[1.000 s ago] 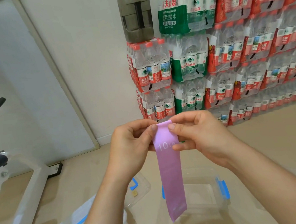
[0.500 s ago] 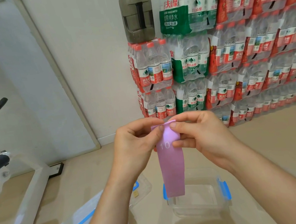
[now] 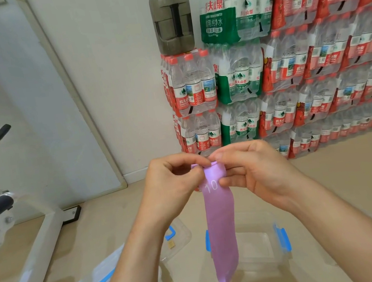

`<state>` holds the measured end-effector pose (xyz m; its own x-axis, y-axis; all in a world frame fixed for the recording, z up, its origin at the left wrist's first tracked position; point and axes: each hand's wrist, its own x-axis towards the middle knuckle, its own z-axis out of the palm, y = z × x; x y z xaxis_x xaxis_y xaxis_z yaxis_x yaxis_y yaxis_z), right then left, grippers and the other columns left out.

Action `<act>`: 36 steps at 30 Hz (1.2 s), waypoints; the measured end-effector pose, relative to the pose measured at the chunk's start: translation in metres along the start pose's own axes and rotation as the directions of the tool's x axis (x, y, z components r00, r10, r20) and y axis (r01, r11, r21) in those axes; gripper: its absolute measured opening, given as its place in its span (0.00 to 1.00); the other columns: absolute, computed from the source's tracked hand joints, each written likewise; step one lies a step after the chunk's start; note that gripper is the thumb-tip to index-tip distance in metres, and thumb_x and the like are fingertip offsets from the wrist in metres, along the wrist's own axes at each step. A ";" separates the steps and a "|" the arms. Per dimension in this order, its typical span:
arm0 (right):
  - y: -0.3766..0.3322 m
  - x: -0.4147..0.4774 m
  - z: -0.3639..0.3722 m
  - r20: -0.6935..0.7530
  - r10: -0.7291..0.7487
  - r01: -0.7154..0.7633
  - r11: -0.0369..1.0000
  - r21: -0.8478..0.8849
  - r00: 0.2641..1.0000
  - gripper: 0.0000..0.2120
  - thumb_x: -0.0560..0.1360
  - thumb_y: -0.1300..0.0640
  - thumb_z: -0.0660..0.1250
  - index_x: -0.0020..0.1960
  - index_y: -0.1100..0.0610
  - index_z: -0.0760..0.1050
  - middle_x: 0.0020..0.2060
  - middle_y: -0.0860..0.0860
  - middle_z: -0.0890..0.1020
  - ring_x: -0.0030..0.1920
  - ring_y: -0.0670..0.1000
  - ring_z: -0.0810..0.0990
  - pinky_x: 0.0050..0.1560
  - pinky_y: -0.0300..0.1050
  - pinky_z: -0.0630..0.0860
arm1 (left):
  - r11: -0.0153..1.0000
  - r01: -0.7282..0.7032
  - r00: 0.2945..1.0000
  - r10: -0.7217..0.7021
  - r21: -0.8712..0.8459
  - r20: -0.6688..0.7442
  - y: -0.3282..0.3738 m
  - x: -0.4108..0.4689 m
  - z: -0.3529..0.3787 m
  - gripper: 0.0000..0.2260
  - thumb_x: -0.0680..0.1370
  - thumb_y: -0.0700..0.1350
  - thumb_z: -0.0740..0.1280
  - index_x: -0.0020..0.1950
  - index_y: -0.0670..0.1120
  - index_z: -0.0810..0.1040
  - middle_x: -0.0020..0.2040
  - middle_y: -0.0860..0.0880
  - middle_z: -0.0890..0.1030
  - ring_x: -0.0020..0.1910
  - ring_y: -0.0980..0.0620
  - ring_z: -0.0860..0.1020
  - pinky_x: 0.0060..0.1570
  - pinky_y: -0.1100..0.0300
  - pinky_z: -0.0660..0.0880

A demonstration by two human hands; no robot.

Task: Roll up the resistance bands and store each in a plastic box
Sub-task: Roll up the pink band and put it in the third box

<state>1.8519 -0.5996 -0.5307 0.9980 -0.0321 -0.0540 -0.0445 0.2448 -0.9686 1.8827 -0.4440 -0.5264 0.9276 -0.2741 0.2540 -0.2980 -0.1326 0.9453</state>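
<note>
A person's two hands were raised at chest height over a beige floor, working the top of a purple resistance band (image 3: 222,232). The left hand (image 3: 172,186) and the right hand (image 3: 255,174) each pinched an upper corner of the band between thumb and fingertips, their fingers curled inward. A second earlier the top edge had been held flat. Now it was folded over into a first small turn, with the printed "10" sitting just beneath it. The rest of the band was unrolled and hung straight down in front of an open clear plastic box (image 3: 258,246) with blue clips, which stood on the floor below. Rolling had therefore only just begun, and nearly the whole length seemed left to wind before the band could go into the box. Stacked packs of bottled water (image 3: 291,76) lined the wall behind.
</note>
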 end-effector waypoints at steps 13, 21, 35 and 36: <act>0.001 0.000 -0.002 -0.042 -0.167 0.141 0.920 -0.365 0.985 0.04 0.75 0.64 0.68 0.45 0.57 0.82 0.39 0.53 0.87 0.33 0.49 0.81 0.33 0.39 0.79 | 0.994 0.046 0.999 -0.043 0.098 -0.030 -0.002 0.001 -0.002 0.11 0.72 0.34 0.72 0.40 0.51 0.83 0.34 0.52 0.85 0.35 0.50 0.82 0.36 0.65 0.79; 0.002 0.000 -0.002 -0.077 -0.077 0.057 0.971 -0.233 0.994 0.05 0.73 0.66 0.69 0.46 0.61 0.82 0.35 0.55 0.84 0.33 0.51 0.79 0.30 0.39 0.78 | 0.957 -0.078 0.995 0.091 0.281 -0.031 -0.005 0.000 0.003 0.14 0.71 0.37 0.72 0.34 0.57 0.80 0.32 0.59 0.82 0.31 0.62 0.78 0.34 0.70 0.75; 0.002 0.000 -0.004 -0.065 -0.185 0.159 0.945 -0.285 0.981 0.07 0.73 0.67 0.69 0.42 0.57 0.84 0.35 0.53 0.86 0.35 0.50 0.81 0.33 0.39 0.77 | 0.996 0.066 0.997 -0.064 -0.064 0.037 -0.006 0.001 0.004 0.03 0.72 0.41 0.72 0.44 0.46 0.86 0.40 0.43 0.86 0.39 0.44 0.81 0.47 0.39 0.78; 0.002 0.000 -0.004 -0.067 -0.182 0.157 0.947 -0.280 0.981 0.07 0.73 0.67 0.69 0.43 0.58 0.84 0.35 0.52 0.85 0.35 0.50 0.80 0.33 0.38 0.77 | 0.995 0.067 0.998 -0.066 -0.074 0.022 -0.005 0.001 0.005 0.03 0.72 0.40 0.72 0.42 0.46 0.86 0.40 0.42 0.86 0.39 0.44 0.80 0.46 0.39 0.77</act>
<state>1.8514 -0.6032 -0.5333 0.9842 -0.1407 0.1073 0.1019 -0.0450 -0.9938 1.8843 -0.4483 -0.5323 0.9399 -0.2857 0.1868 -0.2177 -0.0801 0.9727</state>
